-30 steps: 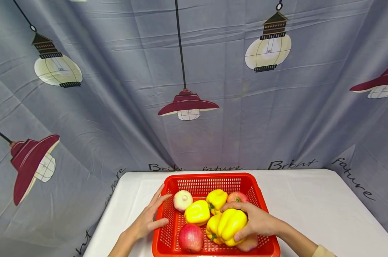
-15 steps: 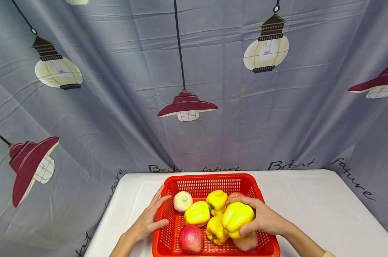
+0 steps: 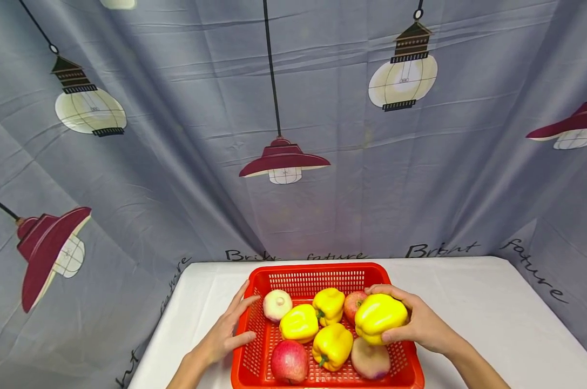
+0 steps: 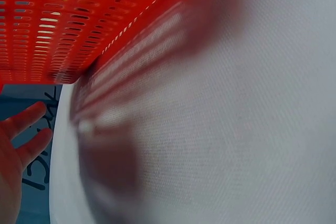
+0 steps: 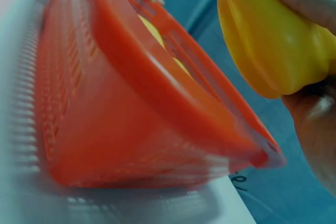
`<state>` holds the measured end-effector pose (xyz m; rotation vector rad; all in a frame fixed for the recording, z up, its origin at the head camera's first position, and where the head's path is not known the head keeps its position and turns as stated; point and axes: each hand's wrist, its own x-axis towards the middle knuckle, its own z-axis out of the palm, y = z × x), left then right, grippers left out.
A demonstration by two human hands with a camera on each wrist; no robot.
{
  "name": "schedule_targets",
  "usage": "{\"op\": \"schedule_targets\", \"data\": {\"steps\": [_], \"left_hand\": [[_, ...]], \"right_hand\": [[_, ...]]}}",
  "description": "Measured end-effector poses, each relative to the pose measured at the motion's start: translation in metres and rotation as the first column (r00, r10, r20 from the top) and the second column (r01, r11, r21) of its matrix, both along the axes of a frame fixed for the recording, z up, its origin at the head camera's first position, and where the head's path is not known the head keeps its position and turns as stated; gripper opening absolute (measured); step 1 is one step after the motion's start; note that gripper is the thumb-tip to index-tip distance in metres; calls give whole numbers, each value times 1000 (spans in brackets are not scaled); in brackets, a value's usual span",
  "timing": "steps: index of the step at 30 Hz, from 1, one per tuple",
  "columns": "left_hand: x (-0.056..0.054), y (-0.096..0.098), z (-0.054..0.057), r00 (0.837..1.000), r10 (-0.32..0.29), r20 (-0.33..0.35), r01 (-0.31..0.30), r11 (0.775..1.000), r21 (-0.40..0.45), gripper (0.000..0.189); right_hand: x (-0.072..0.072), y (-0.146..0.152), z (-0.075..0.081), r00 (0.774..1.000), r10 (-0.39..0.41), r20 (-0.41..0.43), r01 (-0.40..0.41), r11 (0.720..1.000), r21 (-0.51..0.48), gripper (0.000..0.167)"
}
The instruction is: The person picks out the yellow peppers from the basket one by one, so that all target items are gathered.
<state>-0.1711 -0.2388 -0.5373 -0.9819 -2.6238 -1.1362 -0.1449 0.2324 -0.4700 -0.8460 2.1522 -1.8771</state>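
My right hand (image 3: 422,324) grips a yellow bell pepper (image 3: 380,319) over the right side of a red plastic basket (image 3: 317,266). In the right wrist view the thumb lies across this pepper (image 5: 278,40), above the basket's rim. My left hand (image 3: 220,335) has its fingers spread at the basket's left rim and holds nothing. Inside the basket sit a yellow pepper (image 3: 332,347) at the front, another pepper (image 3: 299,323) left of centre and a third (image 3: 329,306) behind. A large red apple (image 3: 290,361) lies front left.
A pale round vegetable (image 3: 277,305) with a knob is at the basket's back left. A whitish one with a purple patch (image 3: 370,359) sits front right, and a second apple (image 3: 354,304) back right. The white table (image 3: 478,308) meets a grey printed curtain (image 3: 351,216).
My right hand has lifted the yellow pepper off the front one and carried it to the right, uncovering the pepper and whitish vegetable beneath. My left hand keeps its place.
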Motion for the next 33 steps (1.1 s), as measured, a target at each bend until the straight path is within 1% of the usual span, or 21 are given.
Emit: {"op": "schedule_targets", "data": {"steps": [4,10,13,16,19,23,28,33], "left_hand": [[0,-1,-1,1000,1,3,-1,1000,0,68],[0,-2,-1,1000,-10,5,10,1000,-2,68],[0,-1,-1,1000,-3,18,3,1000,3,67],[0,1,-2,1000,8,27,-8,1000,9,67],[0,1,-2,999,12,29,-13,1000,13,67],[0,2,-3,1000,6,27,-7,1000,11,67],[-1,1,-3,1000,-4,27,4,1000,10,66],[-1,0,-3,1000,-5,20,4,1000,8,66]], "right_hand": [[1,8,-3,998,-61,-32,61,998,-9,67],[3,25,-7,989,-143,-32,142,989,-45,69],[4,36,-8,976,-210,-56,208,977,-44,71],[5,48,-9,960,-274,-64,273,962,-18,71],[7,59,-12,935,-346,-71,349,937,21,70],[9,72,-20,896,-435,-89,443,891,101,69],[11,86,-32,860,-497,-111,509,844,169,69],[10,97,-44,814,-566,-131,581,786,212,73]]}}
